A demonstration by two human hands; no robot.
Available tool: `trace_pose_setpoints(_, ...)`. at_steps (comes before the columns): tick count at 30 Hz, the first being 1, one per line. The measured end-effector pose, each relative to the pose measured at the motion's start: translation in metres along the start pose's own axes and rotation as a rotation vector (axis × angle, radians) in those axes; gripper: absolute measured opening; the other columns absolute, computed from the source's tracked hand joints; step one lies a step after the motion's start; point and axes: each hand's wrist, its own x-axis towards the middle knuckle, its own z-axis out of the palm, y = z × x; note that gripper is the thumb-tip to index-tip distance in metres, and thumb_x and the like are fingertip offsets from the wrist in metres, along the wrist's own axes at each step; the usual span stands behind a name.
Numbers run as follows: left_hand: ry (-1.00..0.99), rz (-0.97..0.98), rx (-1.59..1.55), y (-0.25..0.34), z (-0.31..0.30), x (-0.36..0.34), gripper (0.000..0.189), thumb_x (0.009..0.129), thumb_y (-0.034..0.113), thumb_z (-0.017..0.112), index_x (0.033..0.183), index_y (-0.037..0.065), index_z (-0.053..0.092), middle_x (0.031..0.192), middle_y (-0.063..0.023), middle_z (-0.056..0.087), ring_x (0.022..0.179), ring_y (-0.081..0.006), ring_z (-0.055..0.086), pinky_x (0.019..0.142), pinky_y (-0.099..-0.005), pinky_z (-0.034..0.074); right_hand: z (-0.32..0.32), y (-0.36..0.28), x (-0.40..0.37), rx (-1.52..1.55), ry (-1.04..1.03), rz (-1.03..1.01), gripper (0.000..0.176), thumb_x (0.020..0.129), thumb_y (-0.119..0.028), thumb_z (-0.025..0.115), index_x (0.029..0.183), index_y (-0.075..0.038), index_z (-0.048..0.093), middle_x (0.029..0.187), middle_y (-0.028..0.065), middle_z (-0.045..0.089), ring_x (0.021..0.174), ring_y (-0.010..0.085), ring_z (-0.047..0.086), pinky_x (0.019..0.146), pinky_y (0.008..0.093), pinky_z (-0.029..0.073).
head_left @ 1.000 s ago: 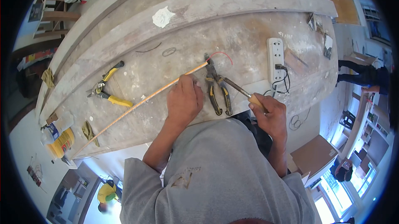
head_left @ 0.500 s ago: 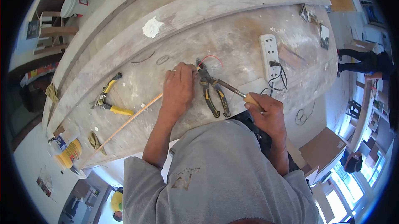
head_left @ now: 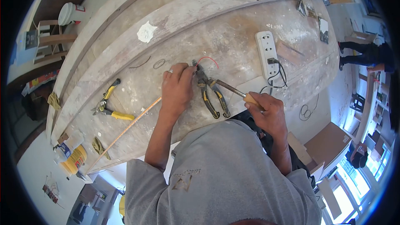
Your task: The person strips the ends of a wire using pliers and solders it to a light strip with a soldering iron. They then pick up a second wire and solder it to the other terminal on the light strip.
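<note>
Holding the soldering iron [head_left: 232, 88] by its wooden handle in the right hand [head_left: 268, 112], right fingers closed around it. Long axis of the iron: out from the right fingers, leftward and slightly away from the torso, free end beside the pliers [head_left: 201, 75]. Can't tell if touching.

Over at the left hand [head_left: 177, 85]: fingertips bunched beside the pliers' head, right by the near end of the red wire [head_left: 207, 57]. Can't tell whether gripping the wire, the thin strip [head_left: 143, 112] or neither; contact hidden under the hand.

Key relation: iron's free end to the right of the left fingertips and a bit nearer the torso, with 1 pair of pliers in between. Nearer to the wire: left hand, by a lot. Wire arcing rightward from the left fingertips, above the bench [head_left: 233, 33] or on it, can't tell.

Running from under the left hand: strip, long axis leftward and back toward the torso side. Further left of those fingers: 1 yellow-handled cutter [head_left: 122, 116]. Beyond the right fingers, away from the torso: 1 power strip [head_left: 266, 50], 1 plug in.
</note>
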Motion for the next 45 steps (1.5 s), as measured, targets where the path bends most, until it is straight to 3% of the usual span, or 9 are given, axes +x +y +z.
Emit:
trace_pose_setpoints(1, 0.024, -0.043, -0.116, 0.0, -0.002, -0.002, 0.031, 0.091, -0.003, 0.075, 0.12, 0.008, 0.073, 0.114, -0.0115, 0.07, 0.098, -0.0317, 0.069, 0.083, -0.0435, 0.052, 0.001, 0.001, 0.0, 0.009, 0.024, -0.013, 0.031, 0.089, -0.01, 0.085, 0.119, -0.003, 0.082, 0.079, 0.013, 0.072, 0.066, 0.0257, 0.068, 0.064, 0.0375, 0.052)
trace_pose_setpoints(6, 0.165, -0.241, -0.463, -0.007, -0.014, -0.015, 0.032, 0.091, -0.009, 0.071, 0.118, 0.007, 0.077, 0.11, -0.0126, 0.072, 0.092, -0.0293, 0.071, 0.079, -0.0382, 0.056, 0.002, -0.001, 0.001, 0.006, 0.012, -0.005, 0.031, 0.089, -0.01, 0.085, 0.118, -0.002, 0.082, 0.081, 0.0138, 0.073, 0.067, 0.0261, 0.069, 0.065, 0.0374, 0.053)
trace_pose_setpoints(9, 0.236, -0.304, -0.417, -0.017, -0.021, -0.023, 0.027, 0.093, -0.009, 0.069, 0.115, 0.005, 0.078, 0.107, -0.0134, 0.073, 0.086, -0.0263, 0.071, 0.075, -0.0338, 0.057, 0.003, -0.004, 0.003, 0.005, 0.008, -0.014, 0.031, 0.089, -0.01, 0.085, 0.118, -0.001, 0.082, 0.083, 0.0146, 0.074, 0.068, 0.0264, 0.07, 0.066, 0.0378, 0.054)
trace_pose_setpoints(15, 0.128, -0.375, -0.4, -0.028, -0.029, -0.037, 0.027, 0.091, -0.001, 0.075, 0.117, 0.004, 0.077, 0.109, -0.0145, 0.072, 0.098, -0.0312, 0.07, 0.085, -0.0409, 0.057, 0.004, -0.008, 0.005, -0.031, -0.02, -0.016, 0.032, 0.089, -0.009, 0.085, 0.119, 0.0, 0.081, 0.084, 0.0154, 0.074, 0.071, 0.027, 0.072, 0.067, 0.0386, 0.055)
trace_pose_setpoints(20, 0.15, -0.304, -0.034, -0.04, -0.028, -0.031, 0.03, 0.089, 0.008, 0.079, 0.118, 0.008, 0.076, 0.119, -0.0126, 0.069, 0.112, -0.0359, 0.064, 0.092, -0.049, 0.049, 0.006, -0.014, 0.007, -0.018, -0.028, 0.046, 0.032, 0.089, -0.01, 0.085, 0.119, 0.0, 0.081, 0.083, 0.0153, 0.073, 0.071, 0.0275, 0.072, 0.067, 0.0386, 0.055)
trace_pose_setpoints(22, 0.14, -0.287, 0.018, -0.055, -0.029, -0.023, 0.03, 0.089, 0.008, 0.08, 0.119, 0.008, 0.076, 0.12, -0.0115, 0.067, 0.111, -0.0348, 0.064, 0.091, -0.0493, 0.049, 0.005, -0.016, 0.008, -0.045, -0.056, 0.036, 0.032, 0.092, -0.016, 0.084, 0.12, -0.001, 0.08, 0.091, 0.019, 0.076, 0.081, 0.0371, 0.075, 0.075, 0.0441, 0.059)
trace_pose_setpoints(33, 0.076, -0.196, 0.108, -0.076, -0.018, -0.008, 0.021, 0.093, 0.01, 0.077, 0.112, 0.009, 0.072, 0.118, -0.0072, 0.065, 0.111, -0.0324, 0.062, 0.092, -0.05, 0.047, 0.002, -0.024, 0.011, -0.098, -0.077, 0.054, 0.032, 0.092, -0.015, 0.084, 0.119, 0.001, 0.08, 0.087, 0.0188, 0.074, 0.077, 0.0355, 0.074, 0.072, 0.0428, 0.057)
trace_pose_setpoints(39, 0.118, -0.22, 0.141, -0.071, -0.022, -0.011, 0.025, 0.094, 0.007, 0.075, 0.118, 0.01, 0.067, 0.121, -0.0098, 0.067, 0.111, -0.0368, 0.062, 0.094, -0.0511, 0.047, 0.002, -0.021, 0.011, -0.084, -0.068, 0.036, 0.032, 0.091, -0.013, 0.084, 0.119, 0.002, 0.081, 0.085, 0.0178, 0.074, 0.073, 0.0327, 0.072, 0.07, 0.041, 0.056)
trace_pose_setpoints(45, -0.117, -0.285, 0.127, -0.078, -0.028, -0.003, 0.034, 0.095, 0.006, 0.072, 0.129, 0.011, 0.066, 0.116, -0.0118, 0.066, 0.115, -0.0387, 0.063, 0.097, -0.0528, 0.048, 0.0, -0.019, 0.014, -0.107, -0.051, -0.005, 0.033, 0.091, -0.014, 0.084, 0.12, 0.0, 0.081, 0.084, 0.0168, 0.074, 0.07, 0.0304, 0.071, 0.068, 0.0395, 0.055)
